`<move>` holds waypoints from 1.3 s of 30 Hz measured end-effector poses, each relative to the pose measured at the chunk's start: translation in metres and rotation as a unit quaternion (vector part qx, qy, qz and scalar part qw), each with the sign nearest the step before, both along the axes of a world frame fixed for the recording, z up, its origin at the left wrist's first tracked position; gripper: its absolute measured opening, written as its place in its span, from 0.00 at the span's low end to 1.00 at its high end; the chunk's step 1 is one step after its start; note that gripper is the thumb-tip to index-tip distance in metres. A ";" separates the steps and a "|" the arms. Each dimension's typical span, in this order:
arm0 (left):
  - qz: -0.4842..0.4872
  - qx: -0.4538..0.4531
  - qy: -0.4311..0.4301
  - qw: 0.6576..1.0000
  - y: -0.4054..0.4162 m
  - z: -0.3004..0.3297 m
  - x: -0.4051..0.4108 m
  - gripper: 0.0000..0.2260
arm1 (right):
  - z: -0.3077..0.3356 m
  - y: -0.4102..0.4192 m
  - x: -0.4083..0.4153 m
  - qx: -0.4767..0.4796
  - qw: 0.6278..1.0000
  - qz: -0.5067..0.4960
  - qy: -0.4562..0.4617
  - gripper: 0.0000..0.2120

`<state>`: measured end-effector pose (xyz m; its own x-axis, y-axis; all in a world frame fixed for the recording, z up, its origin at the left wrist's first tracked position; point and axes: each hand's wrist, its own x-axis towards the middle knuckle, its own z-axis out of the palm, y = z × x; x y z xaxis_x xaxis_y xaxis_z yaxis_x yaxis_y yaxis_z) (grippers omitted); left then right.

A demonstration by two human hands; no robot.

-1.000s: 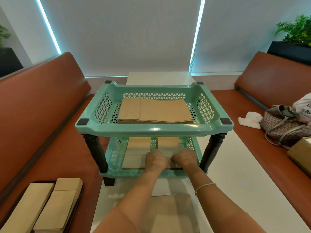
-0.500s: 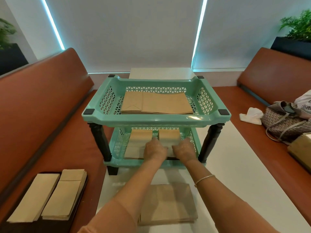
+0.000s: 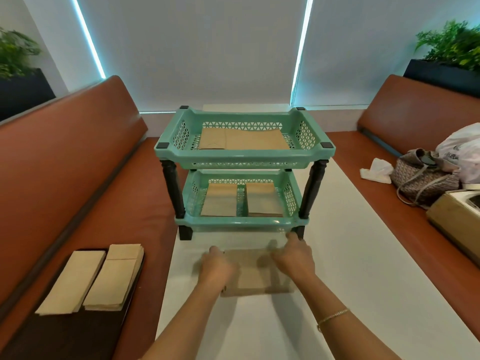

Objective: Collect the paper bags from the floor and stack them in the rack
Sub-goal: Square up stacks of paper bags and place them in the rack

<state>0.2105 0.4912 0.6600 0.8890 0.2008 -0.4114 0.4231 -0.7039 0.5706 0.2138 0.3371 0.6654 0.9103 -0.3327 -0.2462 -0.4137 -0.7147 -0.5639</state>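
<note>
Both our hands have left the rack's (image 3: 244, 157) lower tier for the bag stack (image 3: 253, 275) at six o'clock, left hand (image 3: 217, 266) and right hand (image 3: 294, 258) resting on it, grip unclear, next load likely.

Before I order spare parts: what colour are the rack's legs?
Black, or very dark; the rack's legs stand between mint-green trays. Head view only.

You can't read either grip: left hand (image 3: 217, 265) and right hand (image 3: 294, 258) are motion-blurred over the brown bag stack (image 3: 253, 275) near the table's (image 3: 350, 268) front edge, covering its side edges. Both forearms cut off at bottom edge. Lower tier (image 3: 240, 223): rear of its two bag piles hidden under top tier (image 3: 244, 154). Cardboard box (image 3: 457, 219) cut off at rt edge.
</note>
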 end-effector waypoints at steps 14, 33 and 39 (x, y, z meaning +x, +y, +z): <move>0.067 0.008 0.004 0.998 -0.013 -0.019 -0.009 0.12 | -0.038 -0.013 -0.013 0.042 0.994 -0.059 0.077 0.15; -0.008 -0.419 -0.072 0.905 0.007 -0.003 -0.050 0.13 | -0.028 -0.046 -0.041 0.354 0.931 -0.045 -0.076 0.22; -0.018 -0.401 -0.172 0.899 0.002 -0.025 -0.089 0.15 | -0.036 -0.041 -0.089 0.402 0.905 -0.053 -0.132 0.15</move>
<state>0.1216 0.4933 0.6352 0.9915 -0.0686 -0.1103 0.1094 -0.0166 0.9939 0.1243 0.2956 0.6290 0.9464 -0.2318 -0.2250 -0.2300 0.0053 -0.9732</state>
